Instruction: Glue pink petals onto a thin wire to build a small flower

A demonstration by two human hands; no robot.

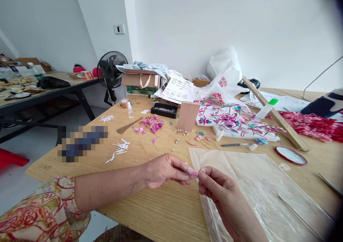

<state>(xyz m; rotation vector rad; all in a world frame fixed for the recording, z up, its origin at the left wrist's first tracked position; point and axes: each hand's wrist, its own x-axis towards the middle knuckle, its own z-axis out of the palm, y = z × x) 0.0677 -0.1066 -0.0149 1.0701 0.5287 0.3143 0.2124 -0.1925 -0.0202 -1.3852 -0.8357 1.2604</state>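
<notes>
Near the front of the wooden table (160, 206), a small pink petal piece (193, 175) is held between both hands. My left hand (167, 172) pinches it from the left between thumb and fingers. From the right, the fingertips of my right hand (217, 185) close on its other end. Under my right hand lies a clear plastic sheet (241, 163). Beyond the hands are loose pink petals (154, 123), white petal strips (122, 147) and a bundle of thin brown wires (129, 125).
Farther back stand a small wooden block (188, 116), a black tray (164, 110) and a spray bottle (130, 110). Pink flower stems (235, 120) lie at the right beside a wooden bar (276, 117). A round red-rimmed lid (291, 155) and a thin metal rod (297, 213) are nearer.
</notes>
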